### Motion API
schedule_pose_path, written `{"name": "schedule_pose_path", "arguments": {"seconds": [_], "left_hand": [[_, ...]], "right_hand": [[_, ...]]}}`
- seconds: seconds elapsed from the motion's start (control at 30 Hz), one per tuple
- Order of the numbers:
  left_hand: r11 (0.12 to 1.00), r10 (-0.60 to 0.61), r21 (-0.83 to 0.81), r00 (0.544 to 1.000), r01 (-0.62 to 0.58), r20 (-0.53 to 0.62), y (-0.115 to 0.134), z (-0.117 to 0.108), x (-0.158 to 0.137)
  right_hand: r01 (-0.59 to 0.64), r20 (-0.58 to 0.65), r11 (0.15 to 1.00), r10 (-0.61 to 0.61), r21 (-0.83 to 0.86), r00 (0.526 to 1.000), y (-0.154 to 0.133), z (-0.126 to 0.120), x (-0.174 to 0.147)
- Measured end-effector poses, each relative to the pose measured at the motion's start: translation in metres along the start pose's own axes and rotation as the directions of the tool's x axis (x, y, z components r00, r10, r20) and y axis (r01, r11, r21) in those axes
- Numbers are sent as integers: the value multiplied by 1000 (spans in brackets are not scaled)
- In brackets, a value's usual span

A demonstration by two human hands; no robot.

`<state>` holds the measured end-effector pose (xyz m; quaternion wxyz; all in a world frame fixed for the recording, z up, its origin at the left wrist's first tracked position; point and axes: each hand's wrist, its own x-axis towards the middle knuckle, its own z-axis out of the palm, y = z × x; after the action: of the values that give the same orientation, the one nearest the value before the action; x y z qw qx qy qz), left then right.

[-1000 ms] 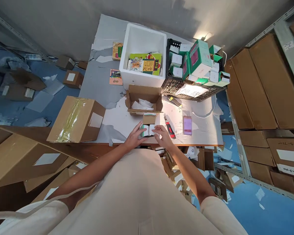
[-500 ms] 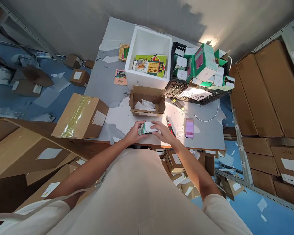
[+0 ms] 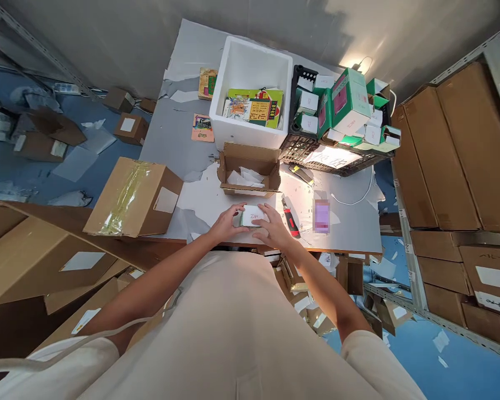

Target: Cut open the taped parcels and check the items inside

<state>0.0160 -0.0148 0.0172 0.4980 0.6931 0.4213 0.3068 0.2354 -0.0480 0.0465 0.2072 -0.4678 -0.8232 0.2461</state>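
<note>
A small white-and-green box (image 3: pixel 251 215) with red lettering on its white face is between my hands, close to the table's front edge. My left hand (image 3: pixel 228 223) grips its left end, thumb low and fingers at the upper corner. On the other end, my right hand (image 3: pixel 274 225) is closed with its fingers on the top and right side. Just beyond the box stands an open brown carton (image 3: pixel 250 188) with crumpled white paper inside. Right of my right hand lies a red-and-black utility knife (image 3: pixel 290 218).
A white foam box (image 3: pixel 252 130) holding booklets stands at the back. Beside it, a black crate (image 3: pixel 295 145) is full of green-and-white boxes. A purple-screened phone (image 3: pixel 321 215) and a yellow-black cutter (image 3: pixel 301 174) lie on the right. A taped carton (image 3: pixel 133 197) sits left. Shelves of cartons (image 3: pixel 460 150) flank the right.
The box's white face, earlier partly raised and tilted, now lies flatter with its red lettering showing. My right hand has shifted slightly to the box's right side.
</note>
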Motion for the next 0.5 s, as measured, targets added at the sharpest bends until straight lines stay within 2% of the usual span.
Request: {"name": "schedule_pose_path", "arguments": {"seconds": [0.17,0.23,0.3,0.4,0.43,0.5], "left_hand": [[983,84,155,991,-99,102,5,-12,0],[957,147,230,980,-175,136,10,-25,1],[917,215,322,972,-236,100,15,-43,5],[837,254,513,966,-191,-54,18,-72,24],[803,246,573,967,-165,-67,17,-80,33],[739,198,660,980,-134,-22,10,-90,52]], "right_hand": [[-30,71,995,24,94,997,9,-3,1],[-59,77,989,49,132,996,12,0,3],[-63,51,986,56,157,997,14,5,4],[-42,9,983,41,179,999,15,11,3],[-33,3,983,33,183,999,15,12,3],[-25,-3,983,26,181,1000,16,14,2]]}}
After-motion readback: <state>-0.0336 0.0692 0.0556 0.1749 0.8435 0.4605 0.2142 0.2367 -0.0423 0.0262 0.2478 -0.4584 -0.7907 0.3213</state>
